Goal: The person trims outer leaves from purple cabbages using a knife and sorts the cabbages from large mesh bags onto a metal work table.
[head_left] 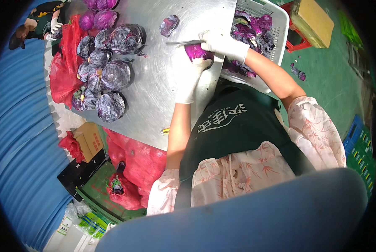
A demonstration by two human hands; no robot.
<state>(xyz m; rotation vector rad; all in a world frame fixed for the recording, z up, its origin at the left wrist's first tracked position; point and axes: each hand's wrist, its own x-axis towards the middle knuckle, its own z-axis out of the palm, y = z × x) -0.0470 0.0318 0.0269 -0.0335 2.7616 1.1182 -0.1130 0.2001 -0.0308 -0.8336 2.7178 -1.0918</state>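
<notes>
My left hand (pixel 189 80), in a white glove, grips a purple red cabbage (pixel 197 52) from its near side, over the steel table (pixel 154 96). In my right hand (pixel 225 44), also gloved, is a knife (pixel 180 42). Its thin blade points left and lies along the far side of the cabbage; whether it cuts in cannot be told. A loose dark cabbage leaf (pixel 169 25) lies on the table beyond the blade. Several whole red cabbages (pixel 116 74) with dull outer leaves are grouped at the table's left, with brighter peeled cabbages (pixel 105 19) behind them.
At the right, a white crate (pixel 282 33) holds torn purple leaves. Beyond it sits a yellow block (pixel 311 23) on a red crate. Red mesh sacks (pixel 139 161) stand below the table's near left edge. A yellow-handled tool (pixel 165 131) lies there. Another person (pixel 41 23) works far left.
</notes>
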